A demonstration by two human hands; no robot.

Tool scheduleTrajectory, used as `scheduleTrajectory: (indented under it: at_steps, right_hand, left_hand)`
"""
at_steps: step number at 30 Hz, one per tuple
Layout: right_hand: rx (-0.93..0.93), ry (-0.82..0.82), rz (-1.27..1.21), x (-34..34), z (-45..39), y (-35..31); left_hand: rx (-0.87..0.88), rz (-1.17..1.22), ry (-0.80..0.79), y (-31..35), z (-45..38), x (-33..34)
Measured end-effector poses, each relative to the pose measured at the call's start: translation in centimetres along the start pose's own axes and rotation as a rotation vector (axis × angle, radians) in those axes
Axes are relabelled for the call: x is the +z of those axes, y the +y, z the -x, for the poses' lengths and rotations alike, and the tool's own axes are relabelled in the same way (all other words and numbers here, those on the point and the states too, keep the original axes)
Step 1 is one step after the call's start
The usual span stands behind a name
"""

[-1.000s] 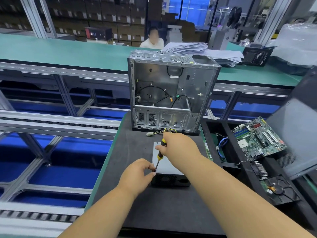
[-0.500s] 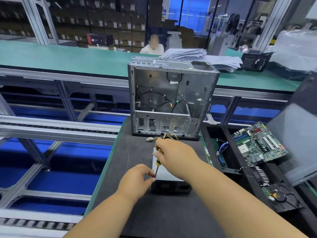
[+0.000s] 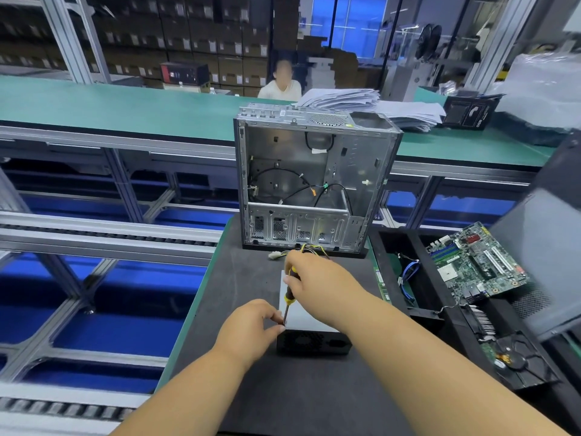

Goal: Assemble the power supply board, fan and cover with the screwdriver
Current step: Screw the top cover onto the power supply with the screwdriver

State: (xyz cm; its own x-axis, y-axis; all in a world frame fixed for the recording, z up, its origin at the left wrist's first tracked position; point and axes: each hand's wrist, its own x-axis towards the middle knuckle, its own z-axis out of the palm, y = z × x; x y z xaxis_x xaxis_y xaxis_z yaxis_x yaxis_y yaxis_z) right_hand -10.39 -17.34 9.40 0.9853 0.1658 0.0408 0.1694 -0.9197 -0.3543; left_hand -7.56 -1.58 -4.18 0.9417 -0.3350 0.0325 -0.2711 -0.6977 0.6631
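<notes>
Power supply unit [image 3: 309, 313] is seen lying flat on the dark tabletop [image 3: 251, 278], silver cover up, black vented fan face toward the person. Its yellow and black cable bundle [image 3: 309, 248] trails from the far end toward the open computer chassis [image 3: 314, 184], which stands upright just behind.

Right hand [image 3: 317, 280]: fingers curled round the yellow-and-black handle of the screwdriver [image 3: 289, 297]. The tool is held nearly upright, slightly tilted, handle away from the person, shaft running down and toward them. The tip meets the near-left corner of the cover.

Left hand [image 3: 251, 328]: thumb and forefinger are pinched together at the screwdriver tip, at that same corner. A screw is presumably being steadied there, but it is too small to be made out.

Relation of note: the work point lies directly below the right hand and just beside the left fingertips; the tool's long axis stands close to perpendicular to the cover. The left hand is nearer the corner. It is judged that the next turn depends on that axis being kept straight over the hole, otherwise the tip may slip off.

To the right, a green motherboard [image 3: 478, 265] leans in a black tray [image 3: 390, 247]; a second fan [image 3: 515, 360] lies nearer. No brand or label on the power supply is legible. White print on a black box [image 3: 468, 113] on the far green bench cannot be read.
</notes>
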Motion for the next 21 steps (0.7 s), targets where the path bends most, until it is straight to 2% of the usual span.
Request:
scheduleTrajectory:
  at_steps: [2, 6, 11, 16, 21]
  right_hand:
    - [-0.032, 0.012, -0.003, 0.1, 0.1, -0.1]
    - [0.028, 0.059, 0.032, 0.5, 0.2, -0.2]
    - [0.046, 0.055, 0.208, 0.7, 0.1, -1.1]
    - [0.051, -0.013, 0.112, 0.6, 0.4, -0.9]
    - [0.116, 0.046, 0.072, 1.2, 0.7, -0.7]
  left_hand:
    - [0.000, 0.001, -0.001, 0.0, 0.0, 0.0]
    - [0.002, -0.002, 0.006, 0.2, 0.0, -0.1]
    - [0.014, -0.026, 0.006, 0.3, 0.2, -0.1]
    - [0.023, -0.035, 0.003, 0.4, 0.3, -0.2]
    - [0.025, -0.034, 0.003, 0.5, 0.3, -0.2]
